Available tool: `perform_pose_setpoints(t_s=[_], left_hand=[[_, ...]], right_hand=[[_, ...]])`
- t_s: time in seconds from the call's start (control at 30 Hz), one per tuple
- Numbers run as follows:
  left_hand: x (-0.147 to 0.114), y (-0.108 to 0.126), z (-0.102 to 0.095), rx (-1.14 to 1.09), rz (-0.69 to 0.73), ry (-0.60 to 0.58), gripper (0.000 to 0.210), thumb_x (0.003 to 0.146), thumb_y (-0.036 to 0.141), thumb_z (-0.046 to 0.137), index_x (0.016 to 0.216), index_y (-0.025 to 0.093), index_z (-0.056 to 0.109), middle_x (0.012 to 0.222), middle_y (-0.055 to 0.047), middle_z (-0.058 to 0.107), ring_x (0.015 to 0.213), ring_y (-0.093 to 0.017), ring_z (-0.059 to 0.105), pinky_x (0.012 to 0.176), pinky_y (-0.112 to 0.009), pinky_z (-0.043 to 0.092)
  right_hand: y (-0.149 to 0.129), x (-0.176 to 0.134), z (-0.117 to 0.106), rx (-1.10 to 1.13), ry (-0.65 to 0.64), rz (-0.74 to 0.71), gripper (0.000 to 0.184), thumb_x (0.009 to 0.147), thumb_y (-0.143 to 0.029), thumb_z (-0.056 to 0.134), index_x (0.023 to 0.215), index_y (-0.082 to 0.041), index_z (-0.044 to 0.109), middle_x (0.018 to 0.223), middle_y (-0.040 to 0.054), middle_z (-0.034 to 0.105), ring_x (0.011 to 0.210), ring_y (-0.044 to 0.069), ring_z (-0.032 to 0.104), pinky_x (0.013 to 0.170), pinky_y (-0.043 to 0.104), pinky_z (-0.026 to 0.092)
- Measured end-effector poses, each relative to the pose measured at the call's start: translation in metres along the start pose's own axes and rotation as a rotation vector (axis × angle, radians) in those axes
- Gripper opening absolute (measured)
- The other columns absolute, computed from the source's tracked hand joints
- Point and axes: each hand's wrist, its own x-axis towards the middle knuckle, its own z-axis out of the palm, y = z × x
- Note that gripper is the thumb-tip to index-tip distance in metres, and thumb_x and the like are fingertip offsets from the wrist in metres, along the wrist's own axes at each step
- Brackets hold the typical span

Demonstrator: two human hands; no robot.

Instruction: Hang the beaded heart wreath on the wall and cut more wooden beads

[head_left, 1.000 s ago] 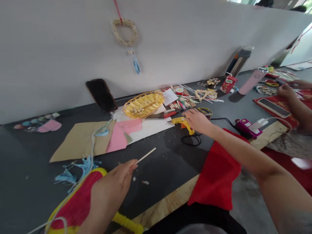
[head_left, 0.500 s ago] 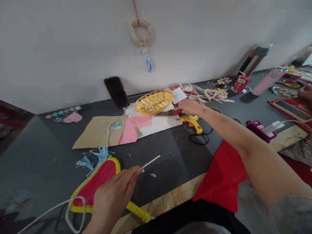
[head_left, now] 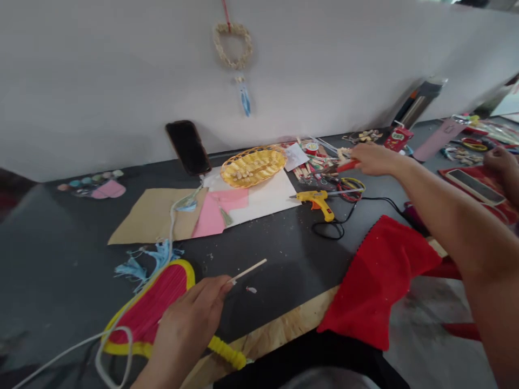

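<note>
My left hand (head_left: 194, 310) is pinched on a thin wooden stick (head_left: 251, 270), which points up and to the right over the dark table. Beneath that hand and forearm lies a pink, yellow-edged fan-like piece (head_left: 156, 308) with a fuzzy yellow handle (head_left: 227, 352). My right hand (head_left: 373, 158) is stretched far out, closed on the red handles of pliers (head_left: 346, 166). The pliers' jaws point left over a pile of small sticks and craft bits. A yellow glue gun (head_left: 320, 202) lies nearer, below the pliers. A small white scrap (head_left: 251, 290) rests by the stick's tip.
A yellow woven basket (head_left: 253, 167) with small pieces stands on white paper (head_left: 267, 202). Left of it are brown paper (head_left: 152, 216), pink paper (head_left: 208, 216) and a phone (head_left: 188, 147). Red cloth (head_left: 377, 281) hangs over the front edge. Another person's hand (head_left: 500, 165) is at right.
My right hand has lifted the pliers off the white paper and carried them right to the craft pile. My left hand still holds the stick. The view has shifted slightly.
</note>
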Motion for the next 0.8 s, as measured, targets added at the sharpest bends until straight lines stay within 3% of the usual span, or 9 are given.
perform_pose_setpoints(t_s=[0.07, 0.13, 0.23, 0.3, 0.4, 0.47, 0.53, 0.67, 0.8], left_hand=[[0.0, 0.01, 0.002, -0.028, -0.007, 0.022, 0.019, 0.097, 0.027, 0.046, 0.099, 0.017, 0.062, 0.085, -0.004, 0.072, 0.075, -0.017, 0.069, 0.066, -0.025, 0.051], [-0.002, 0.021, 0.004, -0.052, 0.002, 0.018, 0.018, 0.096, 0.021, 0.045, 0.096, 0.016, 0.062, 0.083, -0.004, 0.071, 0.074, -0.017, 0.067, 0.068, -0.027, 0.052], [-0.005, 0.034, 0.006, -0.049, -0.004, -0.073, 0.018, 0.095, 0.017, 0.046, 0.093, 0.016, 0.064, 0.081, -0.005, 0.069, 0.074, -0.018, 0.065, 0.068, -0.03, 0.053], [-0.009, 0.037, 0.005, -0.009, -0.031, -0.115, 0.016, 0.094, 0.018, 0.048, 0.094, 0.016, 0.064, 0.083, -0.006, 0.069, 0.075, -0.02, 0.063, 0.068, -0.032, 0.054], [-0.018, 0.036, 0.001, 0.09, -0.111, -0.115, 0.016, 0.093, 0.02, 0.051, 0.098, 0.015, 0.065, 0.091, -0.008, 0.07, 0.08, -0.023, 0.062, 0.071, -0.036, 0.054], [-0.025, 0.031, 0.0, 0.155, -0.177, -0.097, 0.018, 0.093, 0.021, 0.05, 0.1, 0.015, 0.066, 0.098, -0.01, 0.069, 0.085, -0.024, 0.063, 0.074, -0.038, 0.054], [-0.033, 0.026, 0.001, 0.219, -0.238, -0.088, 0.02, 0.093, 0.023, 0.05, 0.103, 0.014, 0.066, 0.108, -0.014, 0.068, 0.093, -0.026, 0.063, 0.079, -0.04, 0.053], [-0.044, 0.018, 0.009, 0.315, -0.329, -0.096, 0.026, 0.094, 0.028, 0.048, 0.107, 0.013, 0.066, 0.122, -0.02, 0.063, 0.102, -0.03, 0.063, 0.084, -0.043, 0.052], [-0.049, 0.011, 0.016, 0.32, -0.331, -0.104, 0.031, 0.095, 0.027, 0.042, 0.108, 0.013, 0.066, 0.121, -0.02, 0.065, 0.102, -0.031, 0.064, 0.084, -0.044, 0.052]], right_hand=[[0.005, -0.016, -0.002, 0.026, -0.072, 0.012, 0.016, 0.079, -0.012, 0.063, 0.067, -0.002, 0.066, 0.066, 0.0058, 0.062, 0.064, 0.008, 0.049, 0.067, 0.031, 0.032], [0.002, -0.031, -0.001, 0.085, -0.055, 0.075, 0.011, 0.081, -0.012, 0.061, 0.082, -0.003, 0.067, 0.074, 0.0091, 0.065, 0.063, 0.009, 0.049, 0.066, 0.033, 0.032], [-0.015, -0.054, 0.009, 0.767, 0.014, 0.263, 0.012, 0.084, -0.021, 0.058, 0.092, -0.015, 0.066, 0.088, 0.0081, 0.067, 0.073, 0.012, 0.056, 0.071, 0.032, 0.038], [-0.035, -0.067, 0.017, 1.051, 0.038, 0.332, 0.015, 0.07, -0.023, 0.069, 0.085, -0.02, 0.065, 0.081, 0.0031, 0.064, 0.069, 0.013, 0.055, 0.069, 0.031, 0.039], [-0.072, -0.085, 0.026, 1.28, 0.028, 0.419, 0.026, 0.057, -0.021, 0.071, 0.083, -0.022, 0.065, 0.083, 0.0038, 0.066, 0.07, 0.016, 0.058, 0.067, 0.032, 0.042], [-0.097, -0.094, 0.029, 1.434, -0.005, 0.518, 0.038, 0.052, -0.02, 0.071, 0.09, -0.024, 0.065, 0.085, 0.0039, 0.068, 0.068, 0.017, 0.06, 0.064, 0.032, 0.044], [-0.12, -0.1, 0.031, 1.535, -0.064, 0.569, 0.036, 0.053, -0.022, 0.074, 0.087, -0.024, 0.062, 0.082, 0.0028, 0.067, 0.066, 0.016, 0.059, 0.06, 0.029, 0.043], [-0.154, -0.105, 0.037, 1.52, -0.255, 0.474, 0.029, 0.067, -0.03, 0.079, 0.088, -0.022, 0.059, 0.075, -0.0001, 0.063, 0.058, 0.01, 0.051, 0.051, 0.023, 0.036], [-0.178, -0.104, 0.05, 1.707, -0.336, 0.328, 0.03, 0.07, -0.029, 0.079, 0.089, -0.022, 0.056, 0.085, 0.0014, 0.066, 0.059, 0.01, 0.051, 0.054, 0.025, 0.038]])
